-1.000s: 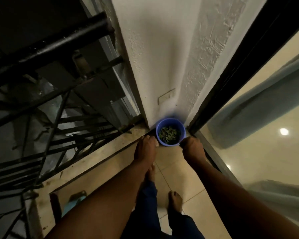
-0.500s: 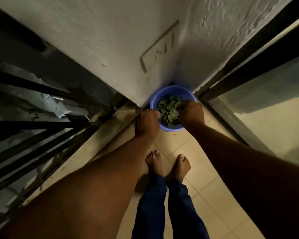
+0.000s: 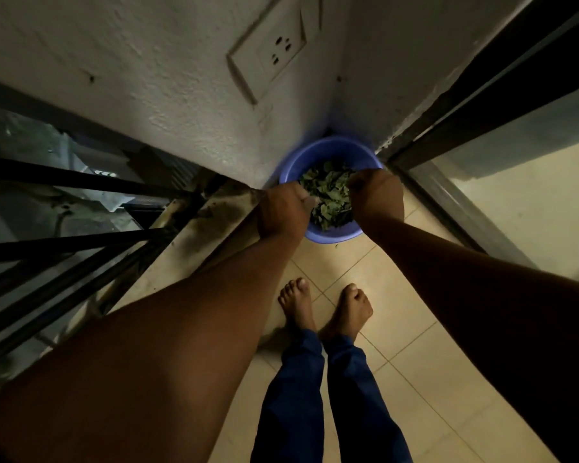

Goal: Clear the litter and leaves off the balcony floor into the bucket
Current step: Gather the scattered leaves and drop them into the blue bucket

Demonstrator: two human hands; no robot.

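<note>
Head view, looking straight down: a blue bucket (image 3: 328, 195) stands on the tiled balcony floor (image 3: 381, 329), tucked into the corner where the rough white wall (image 3: 181, 95) meets the dark frame of a sliding glass door (image 3: 482, 162). It is filled with green leaves (image 3: 328, 195). Both arms reach down to it. The left hand (image 3: 283, 208) grips the bucket's left rim, thumb curled over the edge on the inside; its other fingers are hidden below the hand. The right hand (image 3: 376, 195) grips the right rim, its fingers (image 3: 356, 183) curled over the edge and touching the leaves just beside them. The leaves lie between the two hands. Above the fingers, on the wall, sits a wall socket (image 3: 274, 51). To the left of the left hand runs a stained ledge (image 3: 188, 235) and, beyond it, black railing bars (image 3: 64, 245). Below the hands, nearer the camera, two bare feet (image 3: 325, 309) stand on the tiles, with blue trouser legs (image 3: 315, 396) above them.
</note>
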